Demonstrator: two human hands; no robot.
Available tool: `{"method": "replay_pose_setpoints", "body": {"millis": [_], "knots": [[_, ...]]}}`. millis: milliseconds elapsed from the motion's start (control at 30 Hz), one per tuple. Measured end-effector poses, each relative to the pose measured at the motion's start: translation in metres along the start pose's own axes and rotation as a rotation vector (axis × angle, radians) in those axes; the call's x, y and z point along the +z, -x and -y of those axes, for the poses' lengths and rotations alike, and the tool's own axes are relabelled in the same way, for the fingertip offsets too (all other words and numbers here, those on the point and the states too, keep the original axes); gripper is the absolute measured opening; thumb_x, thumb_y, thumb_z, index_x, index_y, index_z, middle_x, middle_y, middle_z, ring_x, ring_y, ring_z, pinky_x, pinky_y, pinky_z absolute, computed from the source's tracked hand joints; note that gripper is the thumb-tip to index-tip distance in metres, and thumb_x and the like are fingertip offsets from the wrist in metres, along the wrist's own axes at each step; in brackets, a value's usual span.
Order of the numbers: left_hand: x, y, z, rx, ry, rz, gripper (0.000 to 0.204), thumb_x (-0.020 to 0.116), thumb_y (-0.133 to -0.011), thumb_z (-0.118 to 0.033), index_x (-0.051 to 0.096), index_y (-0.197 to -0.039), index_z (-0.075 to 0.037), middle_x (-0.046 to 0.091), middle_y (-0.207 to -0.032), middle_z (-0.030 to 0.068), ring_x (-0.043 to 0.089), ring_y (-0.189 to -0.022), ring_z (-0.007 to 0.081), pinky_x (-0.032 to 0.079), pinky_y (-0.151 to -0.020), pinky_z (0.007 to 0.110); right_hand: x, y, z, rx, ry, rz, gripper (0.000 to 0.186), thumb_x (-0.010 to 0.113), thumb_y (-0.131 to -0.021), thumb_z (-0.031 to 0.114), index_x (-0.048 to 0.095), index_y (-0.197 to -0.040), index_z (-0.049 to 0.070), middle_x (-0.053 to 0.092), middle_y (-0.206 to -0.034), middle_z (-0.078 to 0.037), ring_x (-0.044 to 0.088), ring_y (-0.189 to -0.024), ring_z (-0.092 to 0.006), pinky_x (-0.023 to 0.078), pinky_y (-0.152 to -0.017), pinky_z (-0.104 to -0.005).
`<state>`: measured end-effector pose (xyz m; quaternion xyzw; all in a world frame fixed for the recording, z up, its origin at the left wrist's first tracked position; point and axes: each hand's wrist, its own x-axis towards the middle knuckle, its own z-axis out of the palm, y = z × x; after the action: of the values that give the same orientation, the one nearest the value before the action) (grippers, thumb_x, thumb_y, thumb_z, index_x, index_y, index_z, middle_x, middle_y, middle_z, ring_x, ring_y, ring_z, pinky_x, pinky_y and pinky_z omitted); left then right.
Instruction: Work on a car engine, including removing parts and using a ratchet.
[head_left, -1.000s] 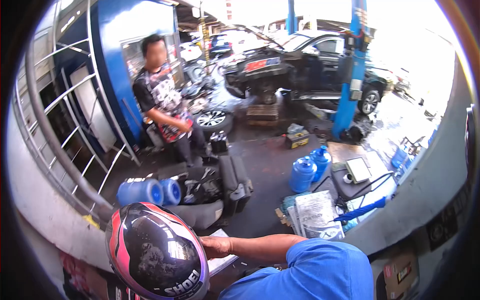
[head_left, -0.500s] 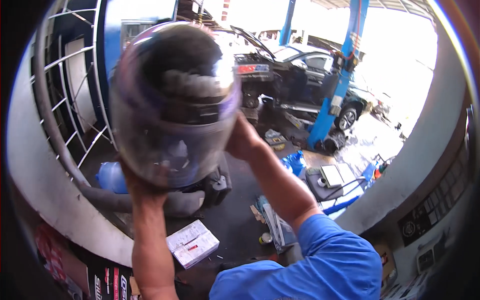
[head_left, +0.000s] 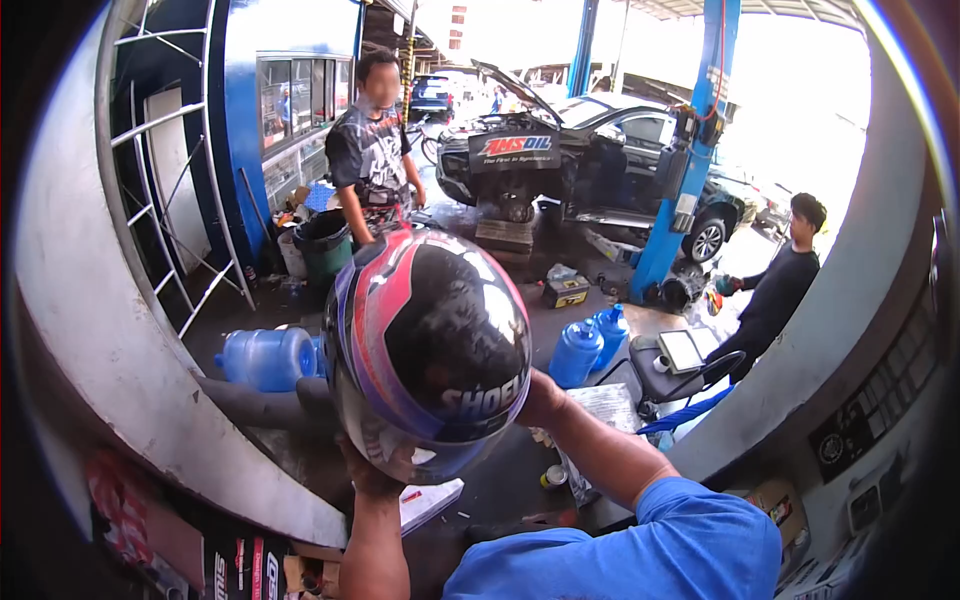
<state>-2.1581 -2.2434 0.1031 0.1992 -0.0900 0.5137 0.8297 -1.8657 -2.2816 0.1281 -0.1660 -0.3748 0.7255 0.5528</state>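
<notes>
A full-face motorcycle helmet (head_left: 455, 330), glossy black with red, purple and blue bands and pale lettering, is raised in front of me. Its crown faces up and away, while the clear visor shows along the lower side nearest me. My left hand (head_left: 372, 476) grips the helmet's lower left edge from beneath. On the opposite side, my right hand (head_left: 540, 400) holds the lower right rim. The shell hides most of the fingers of both hands.
One person (head_left: 375, 150) stands beyond the helmet, another (head_left: 780, 280) at the right. A car (head_left: 620, 150) with its hood raised is behind a blue lift post (head_left: 690, 170). Blue water jugs (head_left: 575, 352), a white box (head_left: 430, 503) and a chair (head_left: 680, 375) stand around.
The helmet has moved down and to the right in both hands and has turned, so its coloured crown shows instead of the visor and inside. Both people and more of the car now show.
</notes>
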Motion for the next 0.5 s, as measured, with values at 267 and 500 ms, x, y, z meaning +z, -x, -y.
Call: {"method": "replay_pose_setpoints", "body": {"millis": [267,500], "knots": [[-0.010,0.119,-0.036,0.101,-0.445,-0.241,0.074,0.035,-0.095,-0.054,0.017,-0.151,-0.009,0.029,-0.153,0.0127,0.026,-0.141,0.0284,0.018,-0.118,0.044,0.033,0.037,-0.092,0.277,-0.017,0.182,0.078,0.061,-0.085,0.054,0.033,-0.148,0.018,0.041,-0.148,-0.007,0.037,-0.136,-0.0284,0.026,-0.109,-0.0564],[0.006,0.229,-0.060,0.374,-0.424,-0.447,0.069,0.036,-0.096,-0.050,0.022,-0.149,-0.008,0.035,-0.148,0.0123,0.035,-0.134,0.0273,0.027,-0.112,0.042,0.078,0.026,-0.161,0.562,0.004,0.252,0.081,0.055,-0.089,0.060,0.026,-0.151,0.018,0.033,-0.152,-0.007,0.034,-0.138,-0.0277,0.033,-0.108,-0.0504]]}}
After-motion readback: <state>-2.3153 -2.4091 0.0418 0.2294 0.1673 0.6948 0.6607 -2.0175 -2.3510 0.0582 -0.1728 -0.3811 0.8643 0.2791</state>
